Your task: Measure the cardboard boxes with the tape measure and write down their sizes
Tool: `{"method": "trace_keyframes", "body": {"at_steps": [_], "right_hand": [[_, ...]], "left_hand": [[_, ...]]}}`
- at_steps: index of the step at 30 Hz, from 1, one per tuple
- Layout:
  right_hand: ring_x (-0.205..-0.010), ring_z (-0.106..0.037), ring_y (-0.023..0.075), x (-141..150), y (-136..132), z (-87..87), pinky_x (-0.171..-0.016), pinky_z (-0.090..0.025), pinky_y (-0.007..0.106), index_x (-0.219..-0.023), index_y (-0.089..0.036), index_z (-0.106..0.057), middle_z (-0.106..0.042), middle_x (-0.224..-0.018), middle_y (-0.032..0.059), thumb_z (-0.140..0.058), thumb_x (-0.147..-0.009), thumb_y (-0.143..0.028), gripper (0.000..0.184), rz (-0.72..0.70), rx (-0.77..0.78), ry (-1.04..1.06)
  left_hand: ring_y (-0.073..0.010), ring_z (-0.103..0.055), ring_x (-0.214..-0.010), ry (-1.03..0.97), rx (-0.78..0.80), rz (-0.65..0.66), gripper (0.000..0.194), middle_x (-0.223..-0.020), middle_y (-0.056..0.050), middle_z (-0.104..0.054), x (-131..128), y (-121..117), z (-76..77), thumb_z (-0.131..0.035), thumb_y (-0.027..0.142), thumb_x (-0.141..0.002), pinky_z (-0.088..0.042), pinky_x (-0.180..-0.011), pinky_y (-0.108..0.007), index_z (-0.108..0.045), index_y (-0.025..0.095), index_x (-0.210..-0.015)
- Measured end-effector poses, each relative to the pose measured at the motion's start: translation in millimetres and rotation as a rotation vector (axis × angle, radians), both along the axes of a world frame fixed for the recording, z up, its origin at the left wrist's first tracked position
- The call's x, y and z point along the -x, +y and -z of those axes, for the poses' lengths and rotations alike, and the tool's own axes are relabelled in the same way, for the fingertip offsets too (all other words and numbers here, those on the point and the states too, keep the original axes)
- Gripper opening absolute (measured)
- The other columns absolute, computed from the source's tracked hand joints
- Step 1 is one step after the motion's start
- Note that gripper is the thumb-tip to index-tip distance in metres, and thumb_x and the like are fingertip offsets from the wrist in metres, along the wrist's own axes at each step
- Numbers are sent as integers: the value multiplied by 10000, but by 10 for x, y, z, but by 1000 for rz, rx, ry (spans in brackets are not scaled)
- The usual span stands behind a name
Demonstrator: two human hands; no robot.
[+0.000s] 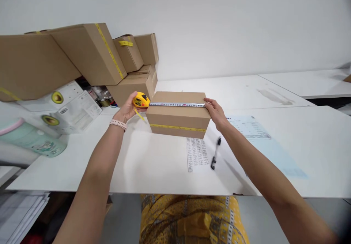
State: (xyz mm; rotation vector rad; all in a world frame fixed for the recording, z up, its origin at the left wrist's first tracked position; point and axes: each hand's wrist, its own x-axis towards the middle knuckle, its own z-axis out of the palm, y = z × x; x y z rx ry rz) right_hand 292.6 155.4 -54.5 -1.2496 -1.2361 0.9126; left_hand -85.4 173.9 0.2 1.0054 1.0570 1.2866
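White table (pixel 153 163), cardboard box (pixel 178 121), black-capped pen (pixel 216 152), printed sheets (pixel 196 150), mint-green tumbler (pixel 35 138)

The left hand (pixel 131 107) and right hand (pixel 215 110) are bare, as are the forearms; a slim, pale pink wristband (pixel 118 124) with small dark dots circles the left wrist. Nearest, mustard-yellow patterned clothing (pixel 192 218) shows greyish bands and small pale motifs.
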Motion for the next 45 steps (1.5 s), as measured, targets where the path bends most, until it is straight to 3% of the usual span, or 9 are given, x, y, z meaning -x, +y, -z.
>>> {"method": "trace_keyframes", "body": {"at_steps": [5, 8, 11, 22, 27, 33, 45], "right_hand": [[-865, -612, 202, -169, 52, -122, -710, -496, 325, -1029, -250, -726, -708, -1083, 36, -663, -714, -363, 341, -6, 125, 86], [-823, -582, 185, -238, 72, -156, -654, -452, 298, -984, -241, -739, -701, -1039, 31, -682, -692, -364, 322, -33, 148, 126], [-811, -558, 171, -243, 87, -135, -657, -426, 286, -955, -236, -729, -683, -983, 16, -680, -703, -378, 293, -45, 117, 135], [-844, -541, 161, -261, 92, 33, -743, -422, 295, -973, -236, -695, -651, -950, -1, -660, -824, -615, 408, -91, -24, 83], [-852, -557, 176, -273, 102, 64, -758, -441, 319, -994, -241, -685, -650, -919, 10, -678, -815, -536, 345, -106, -49, 98], [-808, -559, 175, -230, 153, 33, -722, -439, 318, -897, -243, -679, -653, -886, 0, -647, -786, -381, 180, -45, -7, 99], [-764, -548, 179, -217, 171, 55, -658, -425, 304, -883, -256, -699, -661, -875, 3, -689, -738, -391, 198, -26, 6, 114]], "left_hand": [[-308, -766, -946, 35, 4, 27, 459, -1030, -141, -784, -122, -331, 46, -727, 550, -837, -668, -763, -420, -702, 137, -1033], [-310, -768, -947, 53, 5, -29, 454, -1032, -127, -786, -201, -554, 75, -728, 538, -827, -674, -751, -426, -699, 143, -1050], [-311, -767, -955, 33, -24, -88, 442, -981, -102, -791, -237, -631, 99, -761, 527, -789, -680, -735, -415, -693, 158, -1022], [-333, -748, -1037, 65, -74, -138, 429, -988, -106, -788, -174, -420, 86, -757, 503, -755, -673, -784, -439, -686, 156, -996], [-323, -758, -976, 67, -122, -127, 450, -986, -108, -786, -133, -278, 65, -777, 505, -732, -673, -754, -443, -689, 147, -989], [-331, -768, -971, 67, -45, -108, 434, -953, -129, -785, -84, -108, 78, -750, 504, -782, -663, -807, -455, -667, 146, -1012], [-308, -776, -825, 120, 2, -10, 469, -955, -143, -785, 162, -78, 119, -719, 540, -814, -662, -719, -461, -673, 139, -1054]]}}
